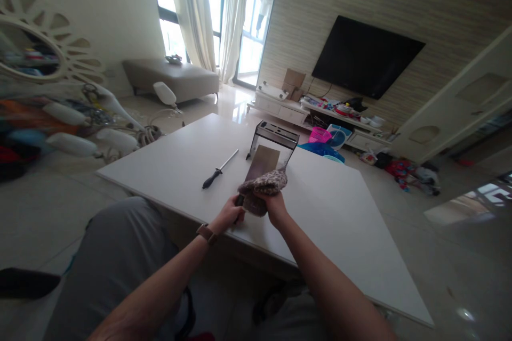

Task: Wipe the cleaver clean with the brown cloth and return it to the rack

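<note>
My left hand (231, 212) is closed round the dark handle of a cleaver (263, 162), whose broad blade points away from me over the table. In my right hand (276, 206) is a brown patterned cloth (269, 183), bunched against the lower part of the blade and hiding some of it. Beyond the blade stands a knife block (278, 133) with a dark slotted top and clear sides. A honing steel (221, 169) with a black handle lies on the table to the left of the cleaver.
The white table (332, 218) reaches in front of me and to the right. White lamp arms (116, 139) crowd its left side. Past its far edge are a pink basket (320, 135), a blue bag (320, 150) and a low TV cabinet (280, 109).
</note>
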Motion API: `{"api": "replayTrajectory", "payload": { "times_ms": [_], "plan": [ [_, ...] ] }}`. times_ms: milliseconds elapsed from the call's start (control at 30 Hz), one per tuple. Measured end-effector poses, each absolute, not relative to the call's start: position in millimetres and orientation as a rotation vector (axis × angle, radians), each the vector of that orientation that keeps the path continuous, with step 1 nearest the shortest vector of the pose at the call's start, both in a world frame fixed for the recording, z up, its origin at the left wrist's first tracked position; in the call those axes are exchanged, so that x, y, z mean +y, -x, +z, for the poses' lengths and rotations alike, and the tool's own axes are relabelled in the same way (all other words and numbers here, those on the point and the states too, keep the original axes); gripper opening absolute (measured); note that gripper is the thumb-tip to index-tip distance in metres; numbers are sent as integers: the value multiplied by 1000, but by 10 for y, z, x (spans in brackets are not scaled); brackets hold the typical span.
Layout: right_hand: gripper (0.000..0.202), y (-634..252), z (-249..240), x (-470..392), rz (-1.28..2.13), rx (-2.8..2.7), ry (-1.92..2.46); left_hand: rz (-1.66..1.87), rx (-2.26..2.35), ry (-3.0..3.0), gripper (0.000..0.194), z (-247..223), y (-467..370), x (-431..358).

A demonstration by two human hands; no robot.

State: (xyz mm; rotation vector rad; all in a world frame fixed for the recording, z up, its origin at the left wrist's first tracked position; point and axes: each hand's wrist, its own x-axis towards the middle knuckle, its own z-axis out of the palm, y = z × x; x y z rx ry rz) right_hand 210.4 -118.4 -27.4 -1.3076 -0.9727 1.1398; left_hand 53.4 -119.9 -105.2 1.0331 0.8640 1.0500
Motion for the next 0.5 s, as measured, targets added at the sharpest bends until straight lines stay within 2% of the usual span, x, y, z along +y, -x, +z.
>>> {"api": "replayTrajectory", "payload": {
  "times_ms": [133, 367, 500],
  "plan": [
    [61, -1890, -415, -1252, 1144, -985, 1267, 1115, 931, -1011, 26, -1079, -527, -1207],
    [55, -2041, -396, -1143, 1022, -1022, 1451, 1055, 922, -1119, 16, -1066, -559, -1203],
    [50, -2081, -281, -1090, 983, -1095, 1479, 1060, 869, -1085, 20, -1094, -571, -1173]
  ]
}}
